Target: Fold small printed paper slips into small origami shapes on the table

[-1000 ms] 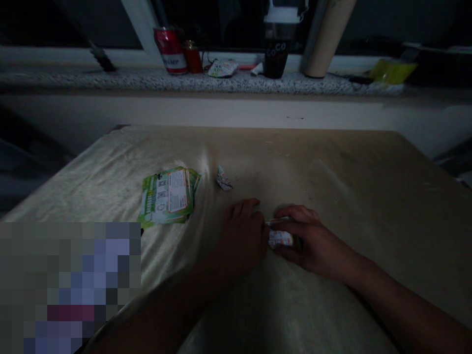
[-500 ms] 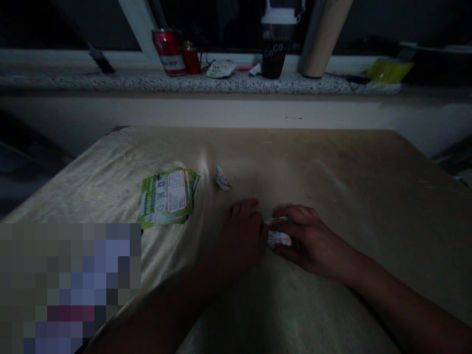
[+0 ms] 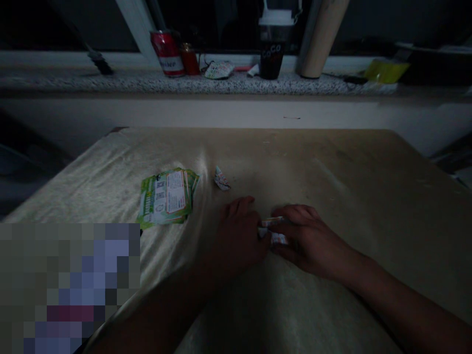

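Observation:
Between my two hands is a small piece of printed paper (image 3: 279, 238), lying low over the cloth-covered table (image 3: 295, 162). My right hand (image 3: 309, 238) is closed on its right part, fingers bent over it. At its left end, the fingers of my left hand (image 3: 241, 233) are curled and pressed against the paper, the thumb near its lower edge. A small folded printed paper piece (image 3: 221, 179) sits beyond my left hand. To the left lies a fanned stack of green printed cards (image 3: 167, 197).
On the stone sill (image 3: 236, 86) behind the table stand a red can (image 3: 167, 54), a small red container (image 3: 189, 60), a dark lidded cup (image 3: 271, 51), a tan cylinder (image 3: 324, 42) and a yellow packet (image 3: 387, 72). A blurred patch covers the lower left.
My left thumb has moved slightly down along the paper, and more of the paper's left end shows between my hands. My right hand has hardly moved.

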A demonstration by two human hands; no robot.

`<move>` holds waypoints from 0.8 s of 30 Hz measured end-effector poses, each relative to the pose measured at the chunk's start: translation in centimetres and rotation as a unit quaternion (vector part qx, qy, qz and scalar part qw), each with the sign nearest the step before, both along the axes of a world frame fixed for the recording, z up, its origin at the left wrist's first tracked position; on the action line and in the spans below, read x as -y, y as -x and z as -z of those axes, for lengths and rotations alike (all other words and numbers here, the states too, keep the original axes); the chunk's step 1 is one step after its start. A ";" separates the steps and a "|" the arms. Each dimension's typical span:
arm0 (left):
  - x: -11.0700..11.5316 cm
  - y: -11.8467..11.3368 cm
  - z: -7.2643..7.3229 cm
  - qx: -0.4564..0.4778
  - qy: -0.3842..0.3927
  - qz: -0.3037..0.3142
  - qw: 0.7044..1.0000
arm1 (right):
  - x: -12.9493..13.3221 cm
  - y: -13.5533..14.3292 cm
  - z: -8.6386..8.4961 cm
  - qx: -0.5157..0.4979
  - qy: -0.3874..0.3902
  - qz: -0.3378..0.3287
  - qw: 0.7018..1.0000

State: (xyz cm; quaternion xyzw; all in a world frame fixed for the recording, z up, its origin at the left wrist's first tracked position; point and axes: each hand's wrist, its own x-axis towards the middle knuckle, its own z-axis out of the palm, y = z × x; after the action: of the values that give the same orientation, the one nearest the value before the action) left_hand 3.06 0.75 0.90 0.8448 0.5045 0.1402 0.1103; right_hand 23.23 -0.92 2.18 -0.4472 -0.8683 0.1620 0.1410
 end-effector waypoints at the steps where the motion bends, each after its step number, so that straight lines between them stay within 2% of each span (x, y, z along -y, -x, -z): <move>1: 0.1 0.0 -0.1 -0.007 0.000 0.000 1.000 | 0.0 0.0 0.0 0.002 0.000 0.000 1.000; 10: -0.4 0.3 -0.5 -0.007 0.050 -0.005 0.999 | 0.0 0.0 -0.2 0.011 0.001 0.000 1.000; 14: -0.4 0.3 -0.6 -0.017 0.042 -0.007 0.999 | 0.0 0.0 -0.2 0.009 0.005 -0.005 1.000; 24: -0.3 0.3 -0.9 -0.031 0.040 -0.003 0.999 | -0.5 0.4 1.1 -0.028 -0.028 0.033 0.999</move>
State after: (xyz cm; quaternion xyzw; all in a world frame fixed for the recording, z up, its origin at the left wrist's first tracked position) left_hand 2.72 1.08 1.79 0.8423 0.5152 0.0940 0.1277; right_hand 22.80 -0.41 1.04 -0.4669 -0.8529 0.1455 0.1825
